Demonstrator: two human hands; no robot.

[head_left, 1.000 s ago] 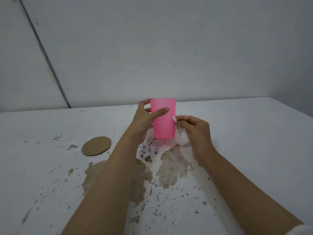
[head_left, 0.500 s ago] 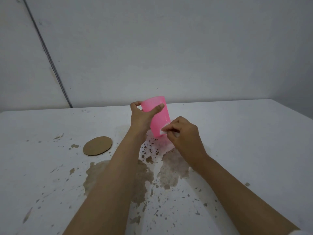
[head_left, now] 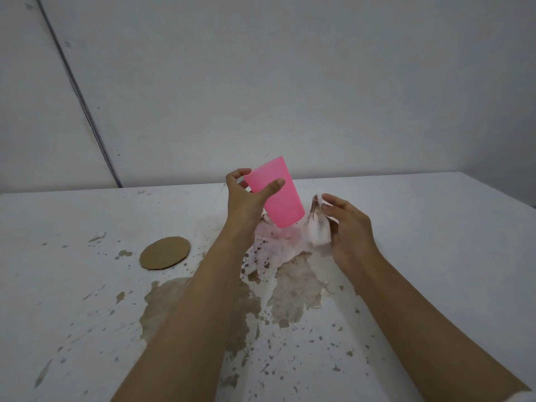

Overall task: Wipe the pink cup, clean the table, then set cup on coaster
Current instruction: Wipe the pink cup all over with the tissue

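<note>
Your left hand (head_left: 246, 198) grips the tilted pink cup (head_left: 275, 191); just right of the cup, your right hand (head_left: 348, 227) pinches a stained tissue (head_left: 319, 227)

a white table (head_left: 435, 227) is seen, set against a grey wall at its far edge. a round brown coaster (head_left: 164, 253) is laid flat on its left part, just beyond the spill. a wide brown puddle (head_left: 165, 300) is spread over the middle, and a second brown patch (head_left: 293, 294) is found to its right, partly parted from it by a bare white strip. small brown specks (head_left: 336, 367) are scattered over the near part, and a few grey streaks (head_left: 43, 372) are left at the near left
</note>
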